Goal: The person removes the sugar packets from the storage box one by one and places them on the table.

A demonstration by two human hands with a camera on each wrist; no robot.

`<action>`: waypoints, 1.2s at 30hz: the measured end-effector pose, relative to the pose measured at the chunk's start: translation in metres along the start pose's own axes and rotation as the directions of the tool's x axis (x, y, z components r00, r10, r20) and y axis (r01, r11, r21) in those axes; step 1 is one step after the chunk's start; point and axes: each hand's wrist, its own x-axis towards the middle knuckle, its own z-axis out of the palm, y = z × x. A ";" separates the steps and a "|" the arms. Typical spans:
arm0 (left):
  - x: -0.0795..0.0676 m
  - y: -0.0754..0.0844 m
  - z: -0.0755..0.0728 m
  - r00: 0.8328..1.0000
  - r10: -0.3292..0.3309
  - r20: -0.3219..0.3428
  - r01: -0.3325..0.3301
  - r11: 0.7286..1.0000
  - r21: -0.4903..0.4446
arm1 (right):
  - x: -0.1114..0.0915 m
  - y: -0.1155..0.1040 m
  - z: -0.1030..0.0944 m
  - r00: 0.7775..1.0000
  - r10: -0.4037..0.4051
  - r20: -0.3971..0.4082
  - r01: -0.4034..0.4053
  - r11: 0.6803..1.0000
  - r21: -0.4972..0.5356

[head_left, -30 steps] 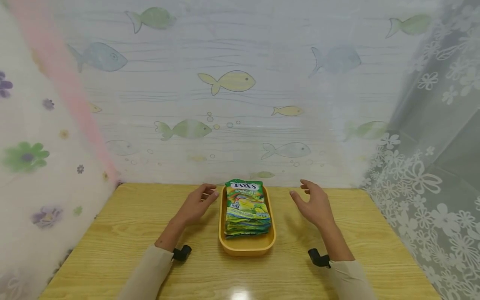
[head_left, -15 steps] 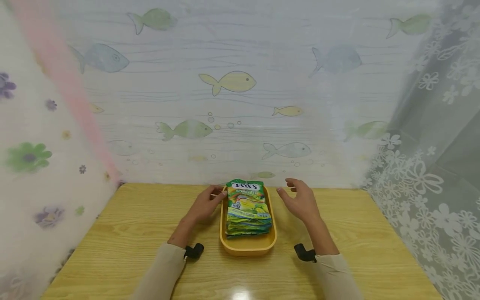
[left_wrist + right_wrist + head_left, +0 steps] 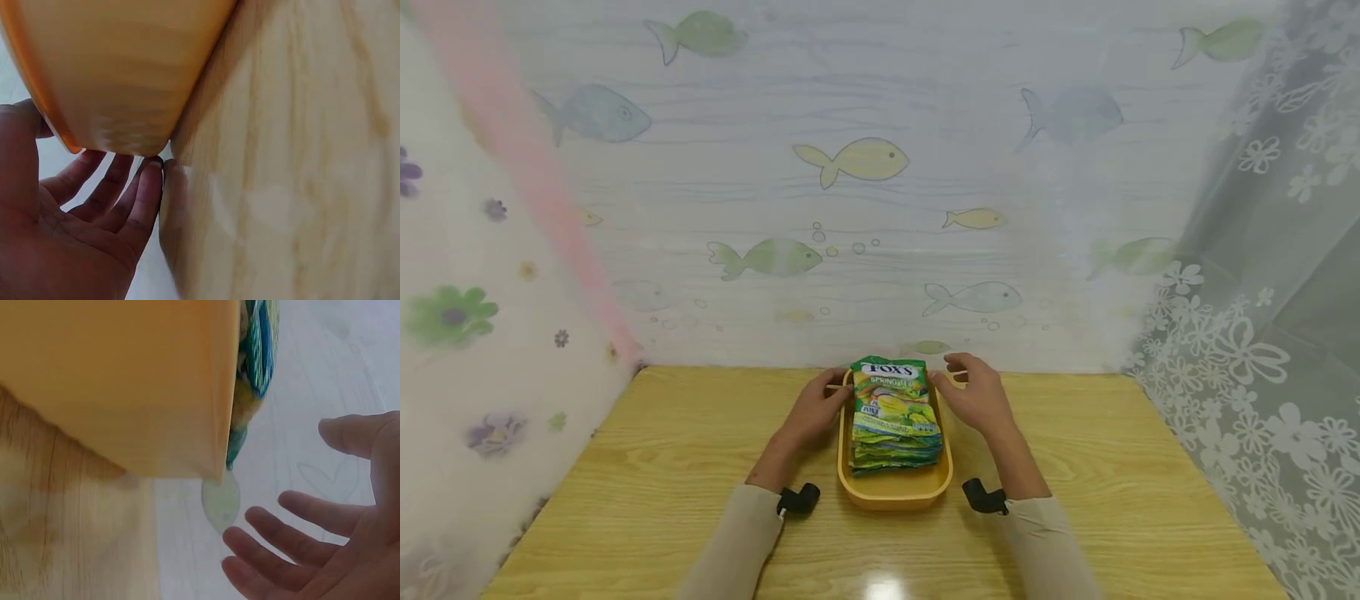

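A yellow plastic tray (image 3: 895,502) stands on the table, holding a stack of green FOX'S Spring Tea candy packets (image 3: 891,408). My left hand (image 3: 812,408) is at the tray's far left corner. In the left wrist view, its thumb goes over the rim and its fingers (image 3: 147,194) meet the outer wall low down near the table; the thumb tip is hidden behind the rim. My right hand (image 3: 981,404) is beside the far right corner. In the right wrist view, that hand (image 3: 337,544) has its fingers spread, with a gap between them and the tray wall.
The wooden table (image 3: 1097,467) reaches back to a curtain (image 3: 1037,183) printed with fish. Flowered sheets hang at the left (image 3: 505,358) and right (image 3: 1262,350). A black wrist mount (image 3: 800,498) sits on each forearm.
My left hand has moved right to the tray's corner. My right hand has come in leftwards, close to the tray's right side. The tray and packets have stayed in place.
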 end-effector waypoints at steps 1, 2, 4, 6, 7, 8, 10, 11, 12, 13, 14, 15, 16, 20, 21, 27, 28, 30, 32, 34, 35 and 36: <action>0.000 -0.001 0.000 1.000 0.002 0.003 -0.002 1.000 -0.018 | 0.000 -0.002 0.002 1.000 -0.002 0.008 0.002 1.000 0.004; 0.000 -0.001 -0.001 1.000 0.003 0.006 -0.003 0.999 -0.039 | 0.000 -0.004 0.003 1.000 -0.011 0.015 0.011 1.000 0.005; 0.000 -0.002 -0.002 1.000 0.004 0.007 -0.004 0.997 -0.075 | -0.001 -0.008 0.006 0.999 -0.019 0.031 0.019 1.000 0.006; 0.000 -0.004 -0.003 1.000 0.013 0.002 -0.013 0.995 -0.098 | -0.002 -0.012 0.009 0.999 -0.027 0.036 0.027 1.000 -0.001; 0.000 -0.004 -0.003 1.000 0.014 -0.001 -0.014 0.994 -0.107 | -0.003 -0.013 0.011 0.999 -0.031 0.034 0.031 1.000 -0.006; -0.001 -0.005 -0.003 1.000 0.019 -0.003 -0.019 0.994 -0.112 | -0.003 -0.014 0.012 0.999 -0.031 0.030 0.032 0.999 -0.014; -0.001 -0.006 -0.003 1.000 0.026 -0.007 -0.027 0.992 -0.121 | -0.005 -0.017 0.014 0.999 -0.028 0.027 0.028 0.999 -0.026; -0.001 -0.006 -0.003 1.000 0.030 -0.008 -0.030 0.992 -0.125 | -0.005 -0.019 0.015 0.999 -0.031 0.027 0.032 0.999 -0.035; -0.001 -0.007 -0.003 1.000 0.027 -0.010 -0.028 0.991 -0.128 | -0.006 -0.021 0.016 0.999 -0.031 0.032 0.032 0.999 -0.040; -0.001 -0.008 -0.003 1.000 0.025 -0.014 -0.026 0.991 -0.128 | -0.007 -0.022 0.017 0.999 -0.030 0.039 0.032 0.998 -0.047; -0.002 -0.009 -0.002 0.999 0.027 -0.018 -0.029 0.992 -0.125 | -0.007 -0.024 0.017 0.999 -0.027 0.047 0.029 0.998 -0.053; -0.001 -0.010 -0.002 0.999 0.027 -0.023 -0.030 0.992 -0.120 | -0.007 -0.025 0.018 0.998 -0.026 0.053 0.029 0.998 -0.057; -0.002 -0.010 -0.002 0.999 0.028 -0.029 -0.031 0.993 -0.114 | -0.008 -0.026 0.019 0.998 -0.026 0.056 0.029 0.998 -0.062; -0.001 -0.012 -0.002 0.999 0.028 -0.043 -0.031 0.996 -0.081 | -0.008 -0.030 0.024 0.997 0.002 0.073 0.005 0.995 -0.095; -0.001 -0.013 -0.002 0.999 0.024 -0.044 -0.027 0.997 -0.075 | -0.008 -0.031 0.025 0.997 0.007 0.077 0.002 0.995 -0.104; -0.002 -0.014 0.001 0.999 0.013 -0.037 -0.016 0.997 -0.074 | -0.016 -0.047 0.033 0.994 0.018 0.108 0.008 0.972 -0.236; -0.002 -0.014 0.002 0.999 0.016 -0.037 -0.019 0.997 -0.078 | -0.018 -0.049 0.035 0.994 0.015 0.109 0.015 0.962 -0.271; -0.002 -0.014 0.003 0.999 0.014 -0.039 -0.017 0.996 -0.083 | -0.021 -0.053 0.039 0.994 0.012 0.107 0.024 0.946 -0.323; -0.002 -0.015 0.004 0.999 0.006 -0.043 -0.010 0.996 -0.084 | -0.024 -0.055 0.043 0.995 0.013 0.097 0.022 0.935 -0.354; -0.003 -0.015 0.005 0.999 -0.002 -0.048 -0.002 0.997 -0.081 | -0.026 -0.056 0.045 0.997 0.020 0.074 0.008 0.931 -0.365; -0.004 -0.015 0.005 0.999 -0.010 -0.052 0.006 0.997 -0.080 | -0.026 -0.056 0.046 0.998 0.024 0.066 0.001 0.933 -0.361; -0.004 -0.016 0.005 0.998 -0.016 -0.056 0.011 0.997 -0.076 | -0.027 -0.056 0.047 0.998 0.029 0.059 -0.006 0.935 -0.355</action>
